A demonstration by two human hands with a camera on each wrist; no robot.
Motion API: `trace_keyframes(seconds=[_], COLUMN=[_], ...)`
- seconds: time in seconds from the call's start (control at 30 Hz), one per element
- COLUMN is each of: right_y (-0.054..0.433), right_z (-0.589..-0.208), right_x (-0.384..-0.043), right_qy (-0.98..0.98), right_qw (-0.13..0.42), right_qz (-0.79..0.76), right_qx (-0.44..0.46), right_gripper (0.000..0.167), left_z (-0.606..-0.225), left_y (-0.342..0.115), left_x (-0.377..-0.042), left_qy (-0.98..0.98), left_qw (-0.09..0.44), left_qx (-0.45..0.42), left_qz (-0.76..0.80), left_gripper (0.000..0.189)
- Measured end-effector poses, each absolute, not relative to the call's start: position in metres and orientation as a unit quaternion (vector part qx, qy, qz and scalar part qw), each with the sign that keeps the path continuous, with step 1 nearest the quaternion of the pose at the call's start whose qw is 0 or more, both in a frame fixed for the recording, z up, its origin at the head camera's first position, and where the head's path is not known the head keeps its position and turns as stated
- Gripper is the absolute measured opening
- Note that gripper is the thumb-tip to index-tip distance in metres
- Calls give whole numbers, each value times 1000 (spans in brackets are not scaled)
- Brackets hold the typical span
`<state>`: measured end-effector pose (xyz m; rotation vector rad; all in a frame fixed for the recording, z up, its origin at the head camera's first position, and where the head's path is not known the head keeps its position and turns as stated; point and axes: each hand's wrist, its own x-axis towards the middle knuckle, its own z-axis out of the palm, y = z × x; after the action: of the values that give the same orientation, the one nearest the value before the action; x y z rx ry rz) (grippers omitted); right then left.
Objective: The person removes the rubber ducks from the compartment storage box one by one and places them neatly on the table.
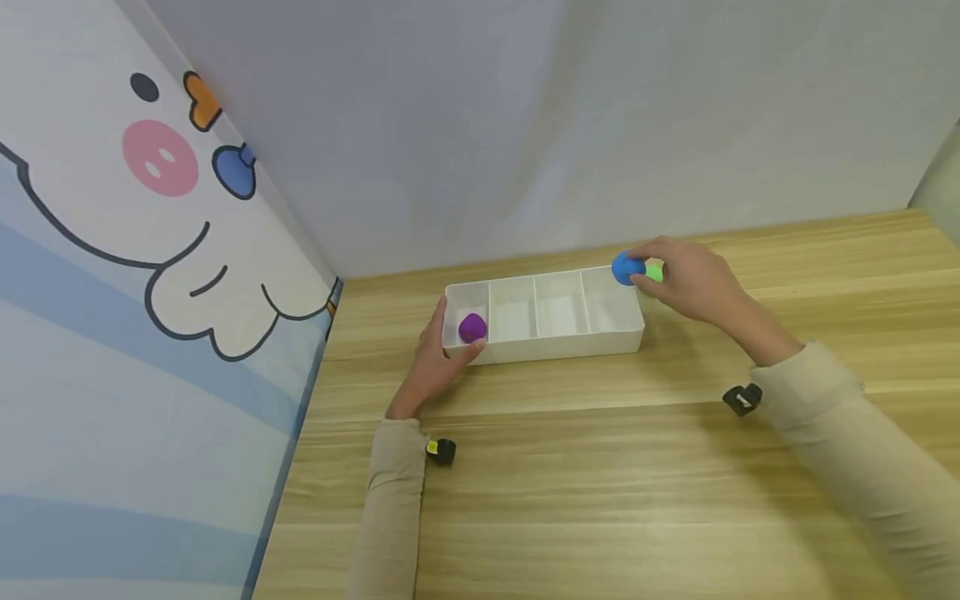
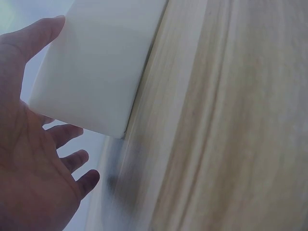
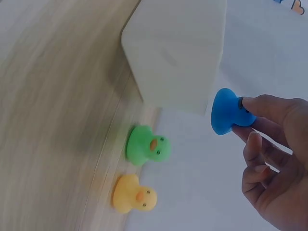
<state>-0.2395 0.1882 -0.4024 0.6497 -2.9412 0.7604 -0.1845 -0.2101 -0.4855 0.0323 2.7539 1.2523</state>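
A long white box (image 1: pixel 562 345), split by dividers into several compartments, lies on the table. My left hand (image 1: pixel 433 367) grips its left end, thumb on the front wall and fingers around the side. Inside the leftmost compartment sits a purple toy (image 1: pixel 472 327). With thumb and fingertips my right hand (image 1: pixel 693 279) pinches a blue toy duck (image 3: pixel 225 113) by its head, above the box's right end. A green toy duck (image 3: pixel 147 145) and a yellow toy duck (image 3: pixel 134 193) stand on the table beyond that end. In the head view my right hand hides the yellow one.
The wooden table (image 1: pixel 525 483) ends at a pale wall (image 1: pixel 600 125) close behind the box. A panel with a cartoon print (image 1: pixel 225 275) borders the table on the left. Small black devices sit at both of my wrists.
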Motion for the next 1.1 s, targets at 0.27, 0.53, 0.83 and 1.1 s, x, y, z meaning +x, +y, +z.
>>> trace_keyframes(seconds=[0.27, 0.53, 0.83, 1.1], right_y=[216, 237, 261, 275], right_z=[-408, -413, -417, -420], right_x=[-246, -252, -258, -262], right_qy=[-955, -961, -964, -965], right_qw=[7, -4, -10, -23], right_qz=[232, 218, 216, 217], right_qx=[185, 169, 156, 144], right_gripper=[41, 43, 43, 43], left_z=[-488, -487, -488, -488], left_y=[-211, -212, -212, -213], left_x=[-184, -183, -184, -185], left_qy=[907, 907, 909, 909], left_qw=[58, 56, 57, 59], left_qx=[13, 15, 18, 13], left_qz=[417, 418, 412, 411], left_gripper=[104, 105, 106, 105])
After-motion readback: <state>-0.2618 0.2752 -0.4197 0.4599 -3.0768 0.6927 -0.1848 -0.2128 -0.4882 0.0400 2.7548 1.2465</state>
